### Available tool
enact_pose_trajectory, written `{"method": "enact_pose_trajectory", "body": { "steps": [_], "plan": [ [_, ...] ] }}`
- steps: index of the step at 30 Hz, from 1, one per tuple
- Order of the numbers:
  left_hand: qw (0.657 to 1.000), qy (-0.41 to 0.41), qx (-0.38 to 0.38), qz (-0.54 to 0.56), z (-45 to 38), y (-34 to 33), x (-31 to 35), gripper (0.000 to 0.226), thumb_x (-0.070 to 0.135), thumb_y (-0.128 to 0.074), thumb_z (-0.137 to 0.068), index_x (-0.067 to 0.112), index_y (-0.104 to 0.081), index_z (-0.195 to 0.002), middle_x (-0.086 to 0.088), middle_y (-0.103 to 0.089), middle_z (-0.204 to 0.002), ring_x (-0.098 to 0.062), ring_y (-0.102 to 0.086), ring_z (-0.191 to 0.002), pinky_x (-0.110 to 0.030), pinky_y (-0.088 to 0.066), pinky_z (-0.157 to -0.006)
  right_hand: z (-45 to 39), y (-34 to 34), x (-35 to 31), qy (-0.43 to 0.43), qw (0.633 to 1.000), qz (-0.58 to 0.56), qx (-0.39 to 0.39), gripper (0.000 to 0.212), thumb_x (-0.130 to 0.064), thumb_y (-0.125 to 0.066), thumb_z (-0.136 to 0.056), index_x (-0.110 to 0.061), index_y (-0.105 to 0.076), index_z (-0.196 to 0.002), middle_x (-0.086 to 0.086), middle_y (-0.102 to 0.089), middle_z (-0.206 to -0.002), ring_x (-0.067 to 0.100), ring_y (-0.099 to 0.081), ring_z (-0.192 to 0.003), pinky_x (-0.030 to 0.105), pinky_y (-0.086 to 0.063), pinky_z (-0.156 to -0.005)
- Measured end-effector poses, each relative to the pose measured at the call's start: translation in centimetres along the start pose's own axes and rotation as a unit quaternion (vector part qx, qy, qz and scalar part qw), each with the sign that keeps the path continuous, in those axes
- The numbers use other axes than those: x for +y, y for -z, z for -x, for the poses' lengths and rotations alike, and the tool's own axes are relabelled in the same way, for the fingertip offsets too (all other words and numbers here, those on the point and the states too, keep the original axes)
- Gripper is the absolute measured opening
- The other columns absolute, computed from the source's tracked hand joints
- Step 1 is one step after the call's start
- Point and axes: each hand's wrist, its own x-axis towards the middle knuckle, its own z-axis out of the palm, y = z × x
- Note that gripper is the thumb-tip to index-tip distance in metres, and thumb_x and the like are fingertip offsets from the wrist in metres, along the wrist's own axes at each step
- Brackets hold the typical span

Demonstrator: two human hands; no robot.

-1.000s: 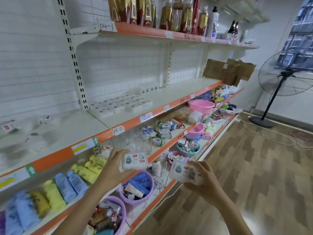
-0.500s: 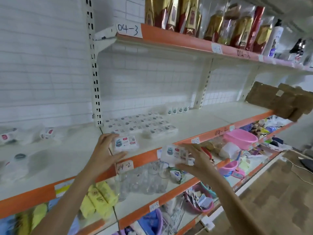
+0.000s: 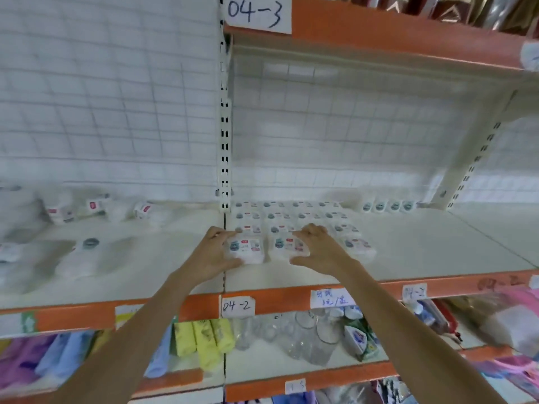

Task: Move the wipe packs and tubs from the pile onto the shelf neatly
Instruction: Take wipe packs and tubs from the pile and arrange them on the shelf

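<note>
White wipe packs lined up on the shelf (image 3: 408,252)

Left hand (image 3: 211,255) grips one pack (image 3: 248,248); right hand (image 3: 319,247), at 3 o'clock from it, grips another pack (image 3: 287,246).

A white paper tag (image 3: 258,13) on the upper shelf's orange edge reads "04-3". On the orange front edge of the shelf below, one handwritten tag (image 3: 237,306) reads "04-2"; print on the wipe packs is too blurred to read.
</note>
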Motion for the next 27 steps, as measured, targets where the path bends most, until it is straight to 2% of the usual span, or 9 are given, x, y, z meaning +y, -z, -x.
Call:
{"method": "enact_pose_trajectory", "body": {
  "steps": [3, 9, 12, 15, 17, 19, 23, 27],
  "plan": [
    [0.999, 0.030, 0.011, 0.001, 0.0, -0.9, 0.1, 0.072, 0.026, -0.075, -0.075, 0.012, -0.038, -0.136, 0.001, -0.032, -0.117, -0.007, -0.038, -0.104, -0.015, -0.032, -0.097, -1.1, -0.7, 1.0, 0.023, 0.999, 0.033, 0.003, 0.067, -0.047, -0.058, -0.085, -0.024, -0.031, -0.142, 0.004, -0.034, -0.142, 0.025, -0.024, -0.133, 0.039, -0.024, -0.111],
    [0.995, 0.066, 0.069, -0.012, -0.2, -2.6, 1.1, 0.067, 0.027, -0.075, -0.075, 0.011, -0.044, -0.131, -0.006, -0.040, -0.122, -0.011, -0.042, -0.100, -0.017, -0.034, -0.088, -0.9, -2.2, 3.0, 0.063, 0.997, -0.016, 0.048, 0.054, -0.045, -0.059, -0.083, -0.024, -0.045, -0.131, 0.000, -0.043, -0.132, 0.024, -0.033, -0.126, 0.039, -0.029, -0.107],
    [0.994, 0.077, 0.075, -0.011, -0.3, -3.0, 1.3, 0.064, 0.025, -0.076, -0.074, 0.008, -0.046, -0.128, -0.009, -0.041, -0.123, -0.018, -0.046, -0.108, -0.018, -0.034, -0.090, -0.8, -2.9, 3.4, 0.071, 0.995, -0.029, 0.069, 0.053, -0.049, -0.058, -0.083, -0.026, -0.046, -0.129, -0.002, -0.040, -0.130, 0.021, -0.033, -0.123, 0.039, -0.030, -0.106],
    [0.993, 0.082, 0.082, -0.010, -0.4, -3.5, 1.3, 0.061, 0.019, -0.077, -0.073, 0.006, -0.049, -0.125, -0.008, -0.033, -0.124, -0.023, -0.040, -0.120, -0.013, -0.028, -0.096, -0.7, -3.5, 3.7, 0.078, 0.992, -0.040, 0.092, 0.051, -0.049, -0.057, -0.085, -0.026, -0.048, -0.129, -0.002, -0.040, -0.130, 0.020, -0.032, -0.124, 0.039, -0.030, -0.105],
    [0.992, 0.089, 0.091, 0.007, -0.4, -3.6, 1.1, 0.061, 0.017, -0.078, -0.072, 0.006, -0.049, -0.125, -0.006, -0.026, -0.126, -0.020, -0.031, -0.127, -0.014, -0.025, -0.100, -0.7, -3.7, 3.7, 0.080, 0.991, -0.047, 0.101, 0.048, -0.046, -0.057, -0.086, -0.025, -0.049, -0.128, -0.001, -0.040, -0.131, 0.021, -0.032, -0.125, 0.038, -0.030, -0.105],
    [0.990, 0.109, 0.083, 0.029, -0.3, -3.5, 1.3, 0.062, 0.018, -0.076, -0.073, 0.010, -0.046, -0.127, -0.008, -0.023, -0.136, -0.015, -0.030, -0.125, -0.021, -0.026, -0.103, -0.7, -3.8, 3.5, 0.083, 0.989, -0.046, 0.110, 0.047, -0.044, -0.056, -0.087, -0.024, -0.049, -0.128, -0.001, -0.041, -0.132, 0.021, -0.033, -0.126, 0.036, -0.029, -0.106],
    [0.990, 0.121, 0.059, 0.052, -0.2, -3.4, 1.5, 0.062, 0.022, -0.074, -0.076, 0.015, -0.043, -0.129, -0.005, -0.046, -0.134, -0.020, -0.046, -0.119, -0.031, -0.038, -0.101, -0.5, -3.8, 3.2, 0.081, 0.990, -0.023, 0.111, 0.047, -0.043, -0.052, -0.090, -0.023, -0.047, -0.132, -0.002, -0.041, -0.135, 0.020, -0.032, -0.128, 0.034, -0.026, -0.108],
    [0.988, 0.129, 0.054, 0.064, 0.0, -3.3, 1.5, 0.063, 0.022, -0.074, -0.076, 0.015, -0.042, -0.130, -0.005, -0.046, -0.134, -0.020, -0.046, -0.120, -0.031, -0.038, -0.101, -0.2, -3.5, 2.8, 0.074, 0.992, -0.015, 0.104, 0.048, -0.042, -0.052, -0.090, -0.020, -0.046, -0.132, -0.001, -0.043, -0.135, 0.020, -0.033, -0.128, 0.035, -0.028, -0.108]
  ]
}}
